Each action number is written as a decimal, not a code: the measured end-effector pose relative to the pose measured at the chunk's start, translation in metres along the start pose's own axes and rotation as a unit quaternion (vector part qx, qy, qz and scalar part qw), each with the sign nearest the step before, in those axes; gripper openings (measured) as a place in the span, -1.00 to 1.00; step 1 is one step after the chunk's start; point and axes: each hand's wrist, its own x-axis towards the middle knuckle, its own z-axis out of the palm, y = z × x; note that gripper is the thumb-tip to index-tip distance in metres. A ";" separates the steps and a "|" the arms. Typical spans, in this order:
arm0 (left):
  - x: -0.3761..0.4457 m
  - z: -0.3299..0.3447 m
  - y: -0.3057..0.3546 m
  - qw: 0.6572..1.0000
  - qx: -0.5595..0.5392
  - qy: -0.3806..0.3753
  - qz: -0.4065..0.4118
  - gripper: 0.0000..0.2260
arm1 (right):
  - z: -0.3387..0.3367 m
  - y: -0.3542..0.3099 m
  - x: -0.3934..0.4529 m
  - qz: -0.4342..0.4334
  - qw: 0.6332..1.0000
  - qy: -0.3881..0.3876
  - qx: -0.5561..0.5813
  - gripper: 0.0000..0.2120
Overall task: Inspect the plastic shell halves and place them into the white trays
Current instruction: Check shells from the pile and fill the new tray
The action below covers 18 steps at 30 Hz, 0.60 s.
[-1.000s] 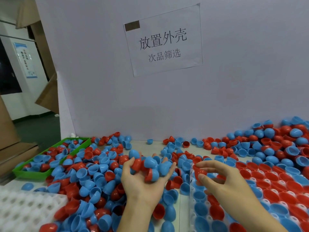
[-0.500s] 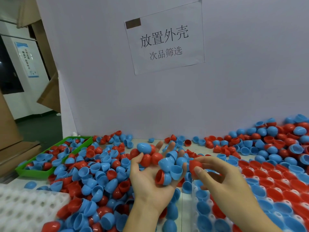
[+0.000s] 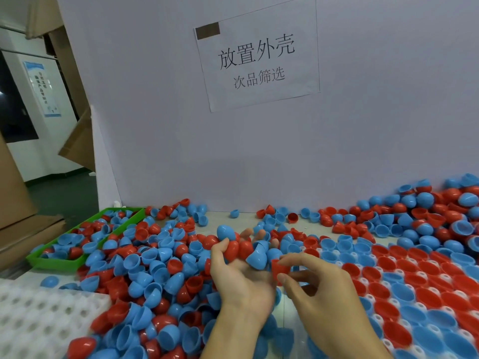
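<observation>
My left hand [image 3: 241,278] lies palm up and cups a heap of several red and blue shell halves [image 3: 243,246] in its curled fingers. My right hand [image 3: 318,288] pinches one red shell half [image 3: 279,268] between thumb and forefinger, right beside the left palm. Loose red and blue shells [image 3: 155,265] cover the table around both hands. A white tray [image 3: 373,297] on the right holds rows of red and blue halves, open side up. Another white tray [image 3: 36,320] sits at the lower left with bare holes.
A green tray [image 3: 57,263] with several shells stands at the left table edge. A bigger pile of shells [image 3: 427,211] rises at the far right. A white board with a paper sign [image 3: 256,53] closes off the back. Cardboard boxes [image 3: 15,203] stand off to the left.
My left hand rose a little with its heap of shells. My right hand moved left toward the left palm, still pinching the red shell half.
</observation>
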 end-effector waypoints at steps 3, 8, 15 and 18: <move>-0.001 -0.001 0.001 1.000 0.005 -0.010 0.011 -0.64 | 0.003 0.001 0.000 -0.003 1.000 -0.012 -0.001 -0.69; -0.003 -0.003 0.006 0.998 0.022 -0.065 0.011 -0.62 | -0.003 0.004 0.003 -0.011 1.000 0.011 -0.003 -0.68; 0.002 -0.009 0.013 0.996 0.036 -0.074 0.039 -0.61 | -0.005 0.007 0.003 0.006 1.000 0.010 -0.003 -0.72; 0.003 -0.007 0.014 0.994 0.061 -0.068 0.055 -0.54 | -0.005 0.008 0.004 0.018 1.000 0.009 -0.002 -0.76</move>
